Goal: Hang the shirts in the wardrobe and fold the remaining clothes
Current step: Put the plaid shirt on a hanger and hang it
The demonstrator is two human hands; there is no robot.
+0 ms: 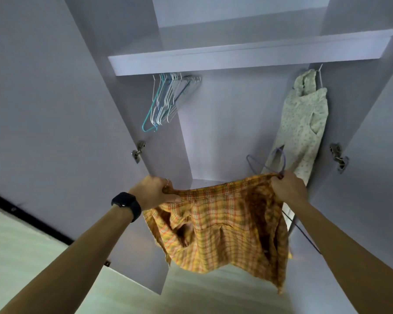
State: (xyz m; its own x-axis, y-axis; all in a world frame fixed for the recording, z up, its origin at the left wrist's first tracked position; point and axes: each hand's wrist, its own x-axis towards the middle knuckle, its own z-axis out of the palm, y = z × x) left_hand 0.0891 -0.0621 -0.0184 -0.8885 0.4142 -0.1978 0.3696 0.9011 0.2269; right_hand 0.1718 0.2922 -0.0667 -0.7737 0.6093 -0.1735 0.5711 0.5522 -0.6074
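Shirt: orange plaid shirt (225, 225) stretched wide between both hands, right in front of the open wardrobe (236, 57), its lower part hanging free.
Left hand: left hand (153, 192) clenched on one end of the top edge.
Right hand: right hand (287, 185) gripping the other end, with a purple hanger (284, 161) held in the same fist, not inside the shirt yet.
Done: floral garment (304, 128) already hung at the right.
Left to do: get this shirt onto its hanger and hang it in the wardrobe. Spare hangers (166, 103) wait bunched at the left. The clothes for folding are out of view.
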